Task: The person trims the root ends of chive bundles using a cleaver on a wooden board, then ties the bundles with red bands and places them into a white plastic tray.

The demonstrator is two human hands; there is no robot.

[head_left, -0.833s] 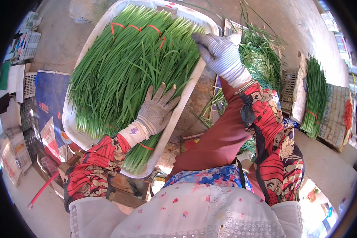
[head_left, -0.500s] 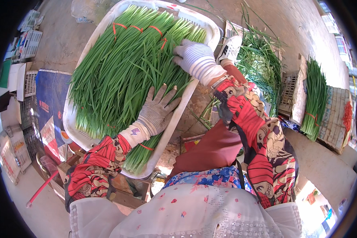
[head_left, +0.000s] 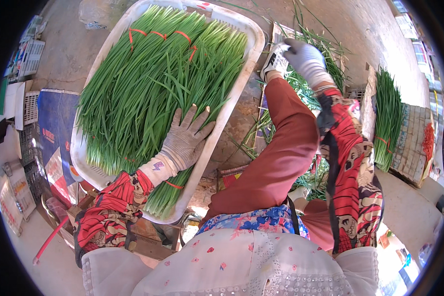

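Observation:
Green garlic chives (head_left: 153, 93), tied in bundles with red bands, fill a white plastic tray (head_left: 225, 111). My left hand (head_left: 185, 140), in a grey-striped glove, lies flat with spread fingers on the chives near the tray's right edge. My right hand (head_left: 306, 58), also gloved, is in the air to the right of the tray, above a white shoe (head_left: 276, 61) and loose green trimmings (head_left: 333, 64). Its fingers are a little blurred but look apart, and I see nothing held in them.
On the right, another banded chive bundle (head_left: 387, 113) rests beside a worn box (head_left: 412, 143) with red bands on it. A blue sheet (head_left: 56, 118) and stacked crates (head_left: 31, 106) stand at the left. My bent leg (head_left: 286, 143) is between the tray and the trimmings.
My right hand has left the chives at the tray's upper right and moved right, over the shoe. My left hand stays on the chives. The view has shifted slightly.

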